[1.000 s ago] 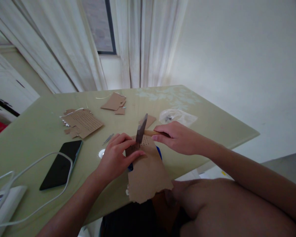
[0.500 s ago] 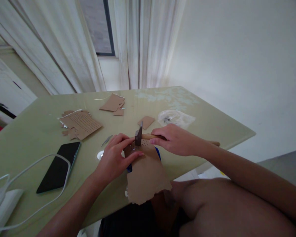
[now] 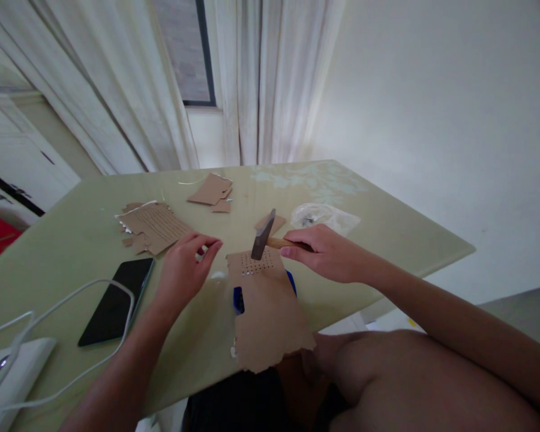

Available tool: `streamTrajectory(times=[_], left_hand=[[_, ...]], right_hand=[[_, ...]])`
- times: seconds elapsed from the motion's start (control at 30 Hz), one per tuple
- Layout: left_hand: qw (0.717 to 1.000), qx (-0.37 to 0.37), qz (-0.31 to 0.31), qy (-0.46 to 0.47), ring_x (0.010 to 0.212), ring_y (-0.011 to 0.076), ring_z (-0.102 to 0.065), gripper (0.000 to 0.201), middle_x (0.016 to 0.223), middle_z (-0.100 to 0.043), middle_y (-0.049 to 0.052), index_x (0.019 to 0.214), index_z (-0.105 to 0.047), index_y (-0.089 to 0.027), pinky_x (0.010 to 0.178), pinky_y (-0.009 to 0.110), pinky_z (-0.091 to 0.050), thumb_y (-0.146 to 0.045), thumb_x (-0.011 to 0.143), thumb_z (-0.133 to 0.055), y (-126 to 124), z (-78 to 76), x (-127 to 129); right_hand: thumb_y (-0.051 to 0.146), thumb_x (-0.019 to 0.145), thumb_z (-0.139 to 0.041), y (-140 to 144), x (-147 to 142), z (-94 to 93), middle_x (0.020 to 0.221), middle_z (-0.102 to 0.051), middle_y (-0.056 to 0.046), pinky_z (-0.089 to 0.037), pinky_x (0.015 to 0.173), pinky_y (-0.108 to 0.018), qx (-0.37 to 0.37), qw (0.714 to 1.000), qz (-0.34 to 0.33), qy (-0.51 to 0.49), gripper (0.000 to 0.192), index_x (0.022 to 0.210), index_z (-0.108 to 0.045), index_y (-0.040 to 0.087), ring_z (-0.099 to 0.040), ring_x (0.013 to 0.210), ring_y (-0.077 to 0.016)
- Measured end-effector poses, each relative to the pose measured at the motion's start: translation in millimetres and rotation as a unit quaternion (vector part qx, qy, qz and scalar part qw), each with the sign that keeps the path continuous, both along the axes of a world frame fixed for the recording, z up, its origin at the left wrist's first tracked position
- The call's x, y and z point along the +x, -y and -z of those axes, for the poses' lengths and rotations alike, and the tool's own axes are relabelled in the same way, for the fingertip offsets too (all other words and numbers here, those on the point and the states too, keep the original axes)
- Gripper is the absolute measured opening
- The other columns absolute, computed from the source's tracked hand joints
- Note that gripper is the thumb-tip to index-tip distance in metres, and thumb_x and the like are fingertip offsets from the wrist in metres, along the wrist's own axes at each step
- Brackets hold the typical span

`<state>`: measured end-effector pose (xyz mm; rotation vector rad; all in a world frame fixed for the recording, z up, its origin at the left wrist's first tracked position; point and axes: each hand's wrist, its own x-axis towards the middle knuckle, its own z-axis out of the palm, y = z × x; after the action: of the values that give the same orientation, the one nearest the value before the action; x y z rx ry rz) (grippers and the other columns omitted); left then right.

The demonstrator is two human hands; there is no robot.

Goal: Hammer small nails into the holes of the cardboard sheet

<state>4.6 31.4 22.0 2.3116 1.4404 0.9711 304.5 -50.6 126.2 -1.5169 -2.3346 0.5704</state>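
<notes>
My right hand [image 3: 321, 252] is wrapped round the wooden handle of a hammer [image 3: 263, 235], its dark metal head raised over the far end of a cardboard piece [image 3: 270, 312]. Rows of small holes mark that end, with a few shiny spots in the nearest row. A blue object [image 3: 238, 300] shows from beneath the cardboard on both sides. Left of the cardboard and apart from it, my left hand [image 3: 186, 267] has its thumb and forefinger pinched together; whatever is between them is too small to make out.
A phone [image 3: 117, 303] and a white cable [image 3: 72, 294] lie at the left beside a white power strip [image 3: 22, 372]. Torn cardboard with writing [image 3: 155, 228], another cardboard scrap [image 3: 210, 189] and a clear plastic bag [image 3: 330, 219] lie farther back on the table [image 3: 400, 240].
My left hand has come off the cardboard and moved left, with its fingertips now together. My right hand stays on the hammer, whose head has lifted and tilted.
</notes>
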Motion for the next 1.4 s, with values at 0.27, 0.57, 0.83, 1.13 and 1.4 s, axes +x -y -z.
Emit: streamTrajectory(times=[0.27, 0.57, 0.83, 1.13, 1.4], left_hand=[[0.962, -0.095, -0.082, -0.241, 0.102, 0.0356, -0.075, 0.028, 0.108, -0.081, 0.014, 0.098, -0.081, -0.020, 0.088, 0.043, -0.055, -0.034, 0.097, -0.056, -32, 22.8, -25], [0.961, -0.110, -0.076, -0.240, 0.103, 0.0352, -0.074, 0.028, 0.106, -0.080, 0.017, 0.095, -0.080, -0.018, 0.093, 0.045, -0.056, -0.029, 0.096, -0.054, -34, 29.4, -23], [0.987, -0.083, -0.038, -0.129, 0.103, 0.0293, -0.074, 0.028, 0.106, -0.080, 0.014, 0.101, -0.071, -0.018, 0.093, 0.041, -0.058, -0.036, 0.102, -0.050, -25, 21.5, -5], [0.950, -0.117, 0.087, 0.277, 0.074, 0.0179, -0.071, 0.027, 0.085, -0.081, 0.005, 0.093, -0.080, -0.018, 0.070, 0.029, -0.056, -0.045, 0.087, -0.079, 16, -34.3, 53], [0.966, -0.100, 0.147, 0.185, 0.061, 0.0137, -0.058, 0.025, 0.074, -0.077, 0.001, 0.089, -0.084, -0.022, 0.058, 0.027, -0.043, -0.046, 0.092, -0.079, 27, -5.7, 55]], right_hand=[[0.041, 0.111, -0.058, 0, 3, 4.8, 0.066, -0.048, 0.004, -0.024, 0.066, -0.033, -0.016, 1.000, 0.001, 0.003, 0.041, 0.076, -0.052, 0.020, -0.047, 0.063, -0.0129], [0.041, 0.110, -0.058, 1, 4, 2.0, 0.063, -0.045, 0.005, -0.025, 0.066, -0.032, -0.023, 1.000, 0.007, -0.008, 0.042, 0.074, -0.050, 0.021, -0.045, 0.061, -0.0129], [0.040, 0.109, -0.059, -3, 4, 0.6, 0.064, -0.047, 0.005, -0.024, 0.066, -0.033, -0.010, 1.000, 0.016, -0.006, 0.041, 0.075, -0.051, 0.020, -0.046, 0.062, -0.0132], [0.039, 0.108, -0.058, -7, 19, 4.9, 0.068, -0.051, 0.002, -0.023, 0.068, -0.033, 0.035, 0.996, 0.084, -0.005, 0.041, 0.073, -0.052, 0.020, -0.048, 0.068, -0.0152], [0.040, 0.108, -0.058, -2, 26, 6.5, 0.065, -0.045, 0.004, -0.023, 0.066, -0.033, 0.023, 0.997, 0.078, -0.010, 0.045, 0.070, -0.045, 0.021, -0.044, 0.064, -0.0140]])
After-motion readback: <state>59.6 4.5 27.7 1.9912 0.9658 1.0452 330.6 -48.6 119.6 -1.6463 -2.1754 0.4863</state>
